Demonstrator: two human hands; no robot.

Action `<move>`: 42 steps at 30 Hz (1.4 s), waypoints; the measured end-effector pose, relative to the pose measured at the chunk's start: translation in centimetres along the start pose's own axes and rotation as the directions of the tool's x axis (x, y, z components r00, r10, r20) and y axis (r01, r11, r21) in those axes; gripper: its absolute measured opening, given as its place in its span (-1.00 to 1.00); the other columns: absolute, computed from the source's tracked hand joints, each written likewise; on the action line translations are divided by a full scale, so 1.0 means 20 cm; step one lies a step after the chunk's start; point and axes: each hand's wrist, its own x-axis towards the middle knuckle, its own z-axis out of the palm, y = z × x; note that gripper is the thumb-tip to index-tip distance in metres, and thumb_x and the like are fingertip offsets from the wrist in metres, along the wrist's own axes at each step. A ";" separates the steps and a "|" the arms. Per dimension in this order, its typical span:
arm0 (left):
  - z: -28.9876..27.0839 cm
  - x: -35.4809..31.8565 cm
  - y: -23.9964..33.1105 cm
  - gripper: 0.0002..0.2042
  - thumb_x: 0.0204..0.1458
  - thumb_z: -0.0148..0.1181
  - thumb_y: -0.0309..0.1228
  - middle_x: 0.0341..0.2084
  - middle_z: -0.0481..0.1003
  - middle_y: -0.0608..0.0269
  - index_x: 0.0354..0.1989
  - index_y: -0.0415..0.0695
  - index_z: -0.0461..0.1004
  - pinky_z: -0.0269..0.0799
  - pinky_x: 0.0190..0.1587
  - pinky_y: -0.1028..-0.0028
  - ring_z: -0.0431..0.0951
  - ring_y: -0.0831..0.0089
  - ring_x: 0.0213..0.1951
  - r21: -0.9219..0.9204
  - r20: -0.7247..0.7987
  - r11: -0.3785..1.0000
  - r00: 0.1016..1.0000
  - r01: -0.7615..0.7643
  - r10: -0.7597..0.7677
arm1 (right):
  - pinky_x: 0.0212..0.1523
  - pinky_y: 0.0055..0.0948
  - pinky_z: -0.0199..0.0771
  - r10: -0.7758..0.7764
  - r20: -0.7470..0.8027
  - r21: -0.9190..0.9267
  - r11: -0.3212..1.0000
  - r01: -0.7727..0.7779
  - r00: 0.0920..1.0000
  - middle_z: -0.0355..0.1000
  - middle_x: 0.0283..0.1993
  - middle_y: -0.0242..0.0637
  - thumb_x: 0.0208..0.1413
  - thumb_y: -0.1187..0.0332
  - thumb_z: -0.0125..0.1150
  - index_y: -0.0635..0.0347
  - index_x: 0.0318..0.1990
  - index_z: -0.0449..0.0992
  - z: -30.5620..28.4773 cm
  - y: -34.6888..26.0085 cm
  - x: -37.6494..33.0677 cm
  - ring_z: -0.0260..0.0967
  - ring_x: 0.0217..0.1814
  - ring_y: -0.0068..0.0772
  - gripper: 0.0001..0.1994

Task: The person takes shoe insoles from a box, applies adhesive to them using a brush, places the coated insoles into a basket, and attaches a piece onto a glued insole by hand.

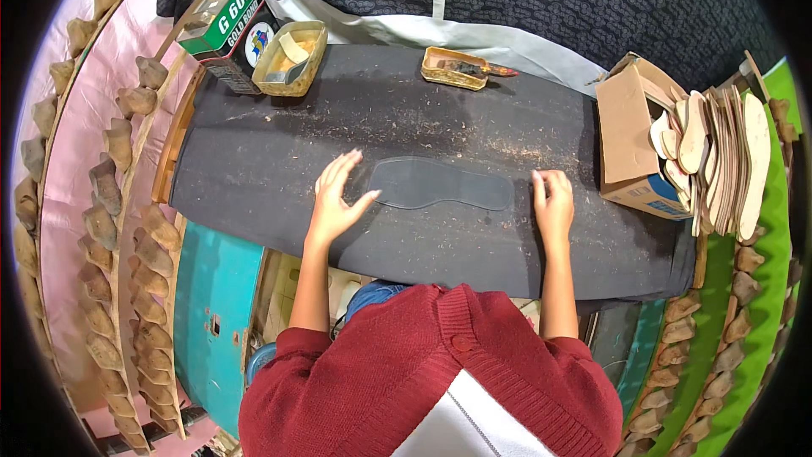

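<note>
A flat black shoe sole [441, 184] lies crosswise on the dark cloth of the table [406, 250], right in front of me. At its left end hovers my left hand [337, 201], open, thumb spread from the fingers and its tip close to the sole's edge. Beyond the other end is my right hand [553, 205], fingers loosely bent and a little apart, holding nothing. A small gap shows between that hand and the sole.
Tan scraps dot the cloth. At the back are a green and black tin [228, 34], a yellowish tub [315, 55] and a small tray of tools [440, 76]. A cardboard box [624, 131] beside pale insoles [751, 161] stands right. Shoe lasts [106, 186] hang on racks both sides.
</note>
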 end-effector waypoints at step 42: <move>0.02 -0.03 -0.03 -0.28 -0.44 0.34 -0.18 -0.18 0.43 0.36 0.03 -0.05 0.22 -0.24 0.11 0.14 0.14 0.31 0.11 0.114 0.120 0.993 0.993 -0.037 0.023 | -0.60 -0.64 0.28 0.108 0.206 0.578 0.789 -0.210 0.973 0.39 -0.58 -0.30 0.09 0.20 -0.06 0.32 -0.36 0.33 0.71 -0.17 0.99 0.28 -0.63 -0.63 -0.71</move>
